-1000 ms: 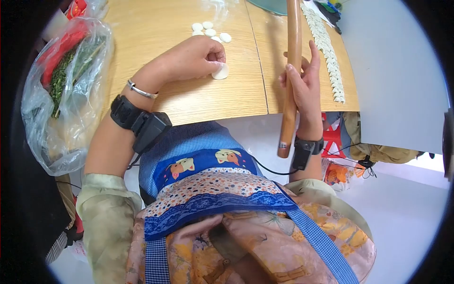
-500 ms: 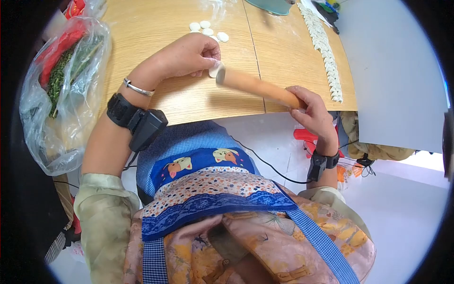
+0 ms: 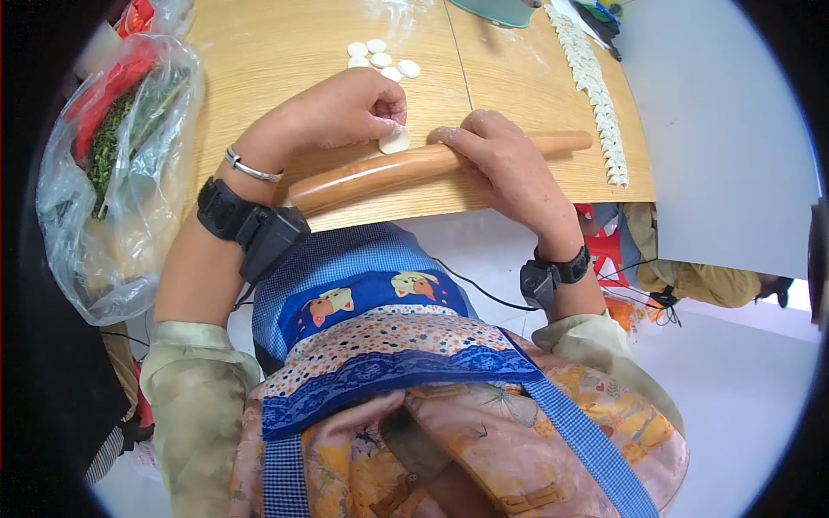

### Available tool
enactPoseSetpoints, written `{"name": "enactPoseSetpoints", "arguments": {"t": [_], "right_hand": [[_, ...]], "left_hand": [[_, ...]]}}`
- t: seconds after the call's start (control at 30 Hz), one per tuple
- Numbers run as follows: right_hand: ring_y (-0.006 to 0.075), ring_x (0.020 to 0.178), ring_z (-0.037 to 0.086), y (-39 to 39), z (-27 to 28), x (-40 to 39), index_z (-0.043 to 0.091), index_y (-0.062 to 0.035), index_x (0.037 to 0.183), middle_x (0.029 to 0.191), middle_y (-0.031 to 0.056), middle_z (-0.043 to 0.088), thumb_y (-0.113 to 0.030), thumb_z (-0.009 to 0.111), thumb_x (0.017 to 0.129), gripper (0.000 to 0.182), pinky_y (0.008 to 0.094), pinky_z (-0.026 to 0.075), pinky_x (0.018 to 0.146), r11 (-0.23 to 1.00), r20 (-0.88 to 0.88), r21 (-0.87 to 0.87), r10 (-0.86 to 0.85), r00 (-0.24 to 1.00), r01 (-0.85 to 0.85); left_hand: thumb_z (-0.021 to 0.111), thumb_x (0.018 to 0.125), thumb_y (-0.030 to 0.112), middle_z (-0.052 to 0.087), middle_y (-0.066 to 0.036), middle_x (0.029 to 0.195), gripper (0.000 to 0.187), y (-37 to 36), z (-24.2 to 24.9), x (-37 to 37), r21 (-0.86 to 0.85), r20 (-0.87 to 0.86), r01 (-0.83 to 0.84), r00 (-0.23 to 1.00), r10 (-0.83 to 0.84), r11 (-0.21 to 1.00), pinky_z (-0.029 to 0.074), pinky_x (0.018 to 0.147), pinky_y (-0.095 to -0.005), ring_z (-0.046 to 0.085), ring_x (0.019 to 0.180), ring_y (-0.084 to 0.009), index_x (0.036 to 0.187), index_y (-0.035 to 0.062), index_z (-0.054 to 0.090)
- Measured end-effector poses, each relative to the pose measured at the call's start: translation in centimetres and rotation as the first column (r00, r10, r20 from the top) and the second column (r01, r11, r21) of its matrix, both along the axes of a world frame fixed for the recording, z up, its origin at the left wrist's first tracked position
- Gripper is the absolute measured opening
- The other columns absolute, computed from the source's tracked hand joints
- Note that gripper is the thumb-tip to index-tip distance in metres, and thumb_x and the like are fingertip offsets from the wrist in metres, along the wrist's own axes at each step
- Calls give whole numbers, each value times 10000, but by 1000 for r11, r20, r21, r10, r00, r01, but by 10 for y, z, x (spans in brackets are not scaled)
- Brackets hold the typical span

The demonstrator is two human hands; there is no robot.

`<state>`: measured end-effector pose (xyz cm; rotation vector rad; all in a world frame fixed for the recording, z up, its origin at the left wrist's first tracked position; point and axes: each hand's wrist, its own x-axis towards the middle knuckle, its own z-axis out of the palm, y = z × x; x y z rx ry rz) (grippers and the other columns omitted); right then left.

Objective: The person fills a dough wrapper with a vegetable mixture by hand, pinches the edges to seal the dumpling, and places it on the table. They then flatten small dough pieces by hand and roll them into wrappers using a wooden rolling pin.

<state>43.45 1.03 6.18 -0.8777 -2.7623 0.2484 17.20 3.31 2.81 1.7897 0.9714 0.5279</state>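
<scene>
My left hand (image 3: 367, 110) pinches the top edge of a small round dough piece (image 3: 395, 142) on the wooden table (image 3: 259, 52). A wooden rolling pin (image 3: 371, 177) lies across the table's front part, just below that dough. My right hand (image 3: 501, 160) is laid over the pin right of its middle, with its fingers bent around it. Beyond my left hand, several small dough discs (image 3: 381, 60) lie on the table in a loose group.
At the left is a clear plastic bag (image 3: 164, 173) with green leaves and something red. A long row of shaped dough pieces (image 3: 596, 99) runs along the right edge. A teal container (image 3: 496, 10) stands at the back.
The rolling pin has swung from a raised slant down to the table, reaching farther left. My right hand has moved left from the pin's end to nearer its middle. My left hand stays at the dough.
</scene>
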Motion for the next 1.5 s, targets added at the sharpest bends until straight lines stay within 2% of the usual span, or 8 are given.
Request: {"name": "enactPoseSetpoints", "arguments": {"t": [0.23, 0.43, 0.53, 0.77, 1.03, 1.17, 1.23, 1.5], "right_hand": [[356, 868, 562, -1, 0, -12, 613, -20, 1004, 891, 144, 571, -198, 636, 883, 217, 462, 458, 784, 994, -80, -107, -27, 996, 18], [392, 846, 568, 23, -32, -35, 533, -12, 892, 845, 184, 596, -186, 570, 923, 181, 490, 463, 765, 976, -158, 160, -125, 979, 150], [417, 826, 582, 39, -35, -42, 540, 4, 902, 831, 216, 611, -156, 534, 929, 163, 509, 469, 746, 982, -158, 137, -107, 982, 129], [445, 782, 591, 76, -41, -63, 534, 13, 893, 796, 238, 615, -146, 526, 919, 162, 539, 474, 735, 979, -193, 138, -119, 974, 147], [361, 840, 568, 17, -37, -38, 536, -46, 893, 846, 150, 588, -181, 583, 910, 144, 487, 432, 734, 955, -181, 181, -201, 963, 233], [331, 854, 536, -12, -35, -25, 528, -60, 902, 865, 123, 561, -196, 592, 914, 151, 462, 393, 753, 943, -172, 203, -230, 958, 263], [323, 857, 525, -18, -36, -21, 529, -63, 909, 876, 117, 551, -196, 594, 914, 149, 459, 378, 769, 945, -192, 168, -247, 950, 280], [332, 859, 553, 5, -37, -32, 551, -53, 920, 870, 126, 576, -186, 590, 894, 141, 466, 408, 757, 936, -185, 197, -256, 949, 291]], "left_hand": [[648, 877, 44, 610, -25, 729, 62, -2, -2, 2, 201, -43, -3, 999, 12, 980, 474, 641, -279, 552, 699, -95, 878, -16, 635], [648, 894, 79, 593, -26, 714, 107, -4, -1, 3, 174, 2, -38, 999, 38, 984, 459, 638, -274, 539, 689, -95, 863, -22, 632], [607, 936, 148, 581, -37, 703, 197, -5, 5, 1, 73, 2, -81, 997, 81, 994, 451, 640, -276, 522, 675, -103, 863, -34, 622], [561, 977, 217, 594, -64, 740, 278, 1, -5, -7, 264, -68, -43, 996, 63, 964, 464, 682, -285, 524, 713, -114, 903, -40, 636], [684, 882, 80, 562, -5, 690, 122, -5, -2, 6, 190, -47, -45, 997, 54, 981, 448, 628, -270, 505, 669, -75, 846, -20, 624], [664, 884, 72, 554, 8, 698, 99, -3, -3, 8, 232, -128, -24, 990, 55, 972, 445, 622, -267, 507, 675, -74, 859, -13, 621], [643, 886, 66, 570, 11, 719, 76, -4, -5, 7, 186, 63, -52, 997, 41, 981, 449, 618, -260, 512, 683, -74, 896, -8, 625], [631, 894, 110, 630, -45, 756, 146, -4, 1, 8, 123, -31, -32, 999, 36, 992, 480, 662, -278, 555, 694, -114, 944, -25, 661]]}}
